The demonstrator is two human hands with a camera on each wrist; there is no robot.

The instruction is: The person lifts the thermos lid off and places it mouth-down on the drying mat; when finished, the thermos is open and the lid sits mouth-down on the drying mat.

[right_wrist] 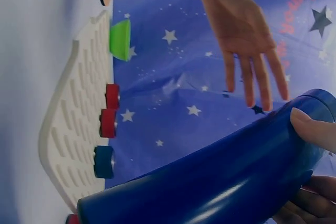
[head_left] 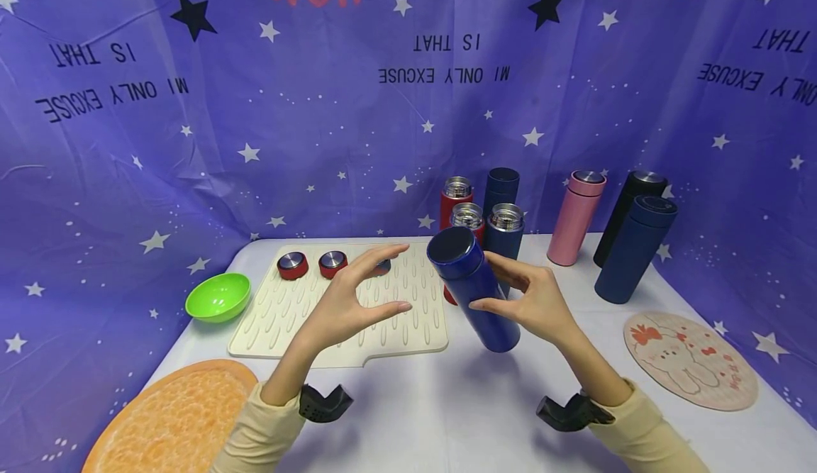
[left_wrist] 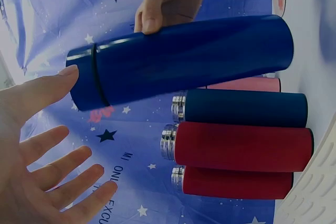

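Note:
A glossy blue thermos [head_left: 488, 317] with its cap on is held tilted above the table, its top leaning left. My right hand [head_left: 539, 299] grips it round the body, thumb in front. Left of the cap, my left hand [head_left: 341, 306] has its thumb and fingers spread apart and holds nothing; the head view shows a gap to the thermos. Behind the thermos stand two red flasks [left_wrist: 241, 148] and a dark blue flask [left_wrist: 247, 107] with bare metal mouths. On the cream ridged mat [head_left: 274, 331] lie two red lids [head_left: 292, 266] and a blue lid [right_wrist: 104, 161], partly hidden by my left hand in the head view.
A capped dark blue flask [head_left: 501, 188] stands at the back. To the right are a pink flask [head_left: 574, 221], a black flask [head_left: 622, 218] and another dark blue flask [head_left: 632, 253]. A rabbit-print round mat [head_left: 689, 363], green bowl [head_left: 218, 298] and orange round mat [head_left: 179, 416] lie around.

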